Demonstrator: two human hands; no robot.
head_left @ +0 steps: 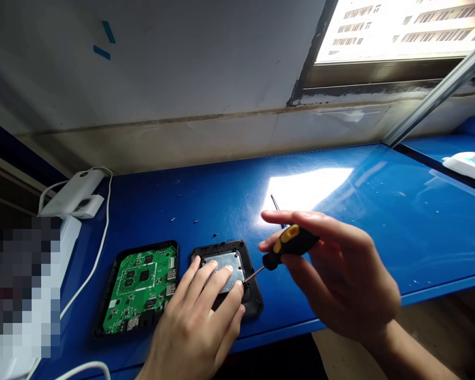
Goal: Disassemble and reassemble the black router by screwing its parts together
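My right hand (348, 274) grips a screwdriver (291, 244) with a black and yellow handle. The shaft slants down to the left, and its tip meets the right edge of a grey metal plate (233, 263), by a corner hole or screw. That plate lies inside a black plastic cover (254, 302) on the table. My left hand (198, 322) is spread over plate and cover, fingers stretched out and resting on them. Left of it, a green circuit board (136, 287) sits in a black housing (106, 295). My left hand hides part of both housings.
Loose small screws lie behind the cover, one (215, 234) close to it. Thin tweezer-like metal prongs (275, 202) show behind my right hand. A white power strip (73, 192) and white cable (103, 237) are at left. The blue table (380, 227) meets a wall (201, 68).
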